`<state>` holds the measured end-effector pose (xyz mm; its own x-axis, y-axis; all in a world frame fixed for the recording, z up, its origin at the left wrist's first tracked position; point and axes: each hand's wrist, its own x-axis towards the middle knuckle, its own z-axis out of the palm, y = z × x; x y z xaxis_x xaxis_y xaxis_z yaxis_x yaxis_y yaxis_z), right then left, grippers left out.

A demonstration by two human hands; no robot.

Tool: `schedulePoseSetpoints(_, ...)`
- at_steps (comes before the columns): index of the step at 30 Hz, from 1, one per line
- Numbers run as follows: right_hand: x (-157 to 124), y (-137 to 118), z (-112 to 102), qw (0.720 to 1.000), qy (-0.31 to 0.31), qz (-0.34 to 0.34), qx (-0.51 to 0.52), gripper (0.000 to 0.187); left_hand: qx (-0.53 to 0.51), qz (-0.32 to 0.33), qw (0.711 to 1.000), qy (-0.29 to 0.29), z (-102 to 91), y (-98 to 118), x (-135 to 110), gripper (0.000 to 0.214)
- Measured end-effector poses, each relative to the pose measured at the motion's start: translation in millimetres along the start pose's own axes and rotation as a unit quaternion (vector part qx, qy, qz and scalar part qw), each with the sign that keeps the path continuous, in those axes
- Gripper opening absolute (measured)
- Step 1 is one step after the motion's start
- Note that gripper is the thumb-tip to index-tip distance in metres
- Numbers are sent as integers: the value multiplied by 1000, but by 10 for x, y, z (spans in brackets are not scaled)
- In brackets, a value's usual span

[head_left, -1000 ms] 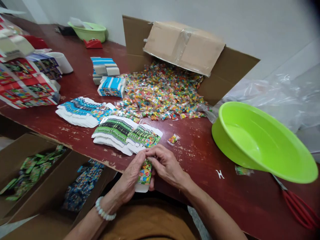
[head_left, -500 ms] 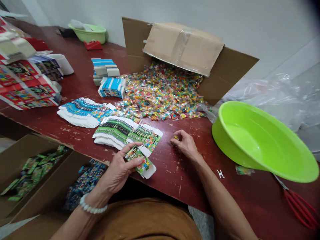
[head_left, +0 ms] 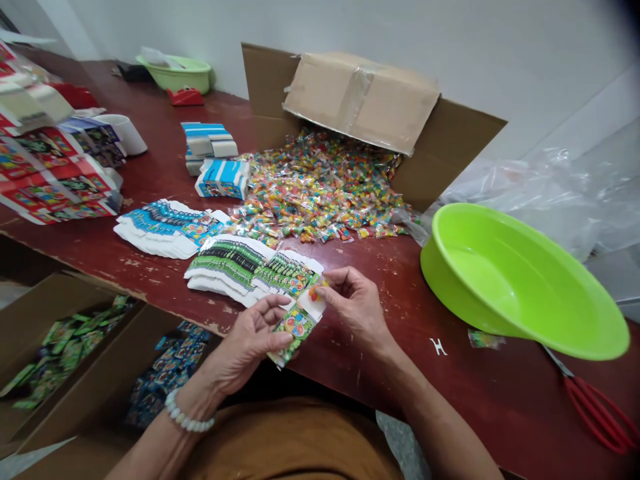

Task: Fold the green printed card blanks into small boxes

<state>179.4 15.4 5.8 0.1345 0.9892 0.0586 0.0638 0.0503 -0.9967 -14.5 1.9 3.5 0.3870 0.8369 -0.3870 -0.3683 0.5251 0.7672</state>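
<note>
In my left hand (head_left: 255,337) is a small green printed candy box (head_left: 295,328), gripped between thumb and fingers, its white end flap raised toward the right. My right hand (head_left: 357,303) pinches a small clear candy packet (head_left: 316,292) with orange and yellow pieces at that flap end. Just beyond my hands lies a fanned row of flat green boxes (head_left: 235,263). To its left is a fanned row of flat blue boxes (head_left: 165,230). Behind them, a heap of wrapped candy packets (head_left: 320,187) spills out of a tipped cardboard carton (head_left: 365,100).
A bright green basin (head_left: 520,280) stands at the right, with red-handled scissors (head_left: 595,407) and a loose packet (head_left: 486,339) beside it. Bundled blue boxes (head_left: 223,179) and red boxes (head_left: 55,173) stand left. Below the table edge, cartons hold green boxes (head_left: 65,343) and blue boxes (head_left: 167,373).
My right hand has moved left with the candy packet, from over the table to the box's flap end. My left hand has turned the box so that end points up and right.
</note>
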Motion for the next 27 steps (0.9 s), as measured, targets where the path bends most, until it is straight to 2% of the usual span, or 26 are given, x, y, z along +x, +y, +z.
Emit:
schedulePoseSetpoints(2,25,-38,-20,995,-34,-49,-75,17,13,-33,997,-66,35,-54,-16,54)
schedulePoseSetpoints(4,48,-91,-62,983,-73,-103,-135,12,30,-50,993,-100,61,-87,-17,50)
schedulePoseSetpoints(7,65,-147,-124,963,-103,-164,-186,8,56,-44,993,-96,79,-101,-6,48)
schedulePoseSetpoints(10,41,-170,-125,944,-121,-214,-220,6,90,-10,992,-88,96,-97,13,46)
schedulePoseSetpoints(12,5,-192,-94,935,-157,-224,-226,8,109,9,992,-69,115,-95,28,48)
schedulePoseSetpoints(15,-41,-225,-55,940,-223,-174,-190,17,113,10,993,-38,137,-88,46,56)
schedulePoseSetpoints(16,-48,-226,-50,950,-215,-152,-166,18,106,8,994,-37,139,-83,49,55)
schedulePoseSetpoints(18,-44,-199,-49,978,-148,-99,-112,15,80,3,996,-36,137,-70,52,45)
schedulePoseSetpoints(20,-31,-138,-46,993,-107,-21,-49,26,45,-13,999,-20,131,-60,55,44)
schedulePoseSetpoints(23,-32,-26,-5,975,-185,105,69,43,35,-14,999,-6,128,-76,68,44)
schedulePoseSetpoints(25,-57,25,49,960,-224,131,108,35,73,24,997,0,136,-110,83,38)
schedulePoseSetpoints(27,-90,44,110,971,-204,91,80,22,112,62,992,11,151,-148,97,38)
